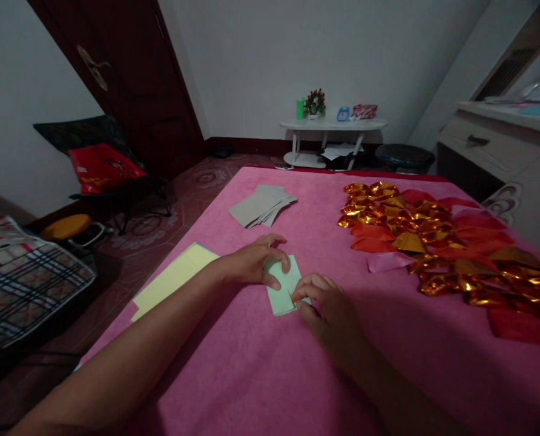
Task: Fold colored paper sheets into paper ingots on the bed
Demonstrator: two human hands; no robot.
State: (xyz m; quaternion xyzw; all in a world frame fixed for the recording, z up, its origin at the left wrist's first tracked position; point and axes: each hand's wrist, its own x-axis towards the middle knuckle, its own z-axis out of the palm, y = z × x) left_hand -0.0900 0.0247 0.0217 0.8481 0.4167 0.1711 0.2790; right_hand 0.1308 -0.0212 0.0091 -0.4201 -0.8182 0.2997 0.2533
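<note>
A small folded light-green paper (284, 289) lies on the pink cloth (261, 369) in front of me. My left hand (255, 261) rests on the paper's upper left part, with thumb and fingers pressing it down. At the paper's right edge my right hand (325, 303) has its fingertips pinched together on the fold. Both forearms reach in from the bottom of the view.
A yellow sheet stack (175, 276) lies at the cloth's left edge. Grey paper pieces (261, 206) sit further back. Several gold and red folded foil pieces (437, 242) cover the right side. A small white table (332, 126), a chair with a red cushion (103, 167) and a cabinet (501, 151) stand around.
</note>
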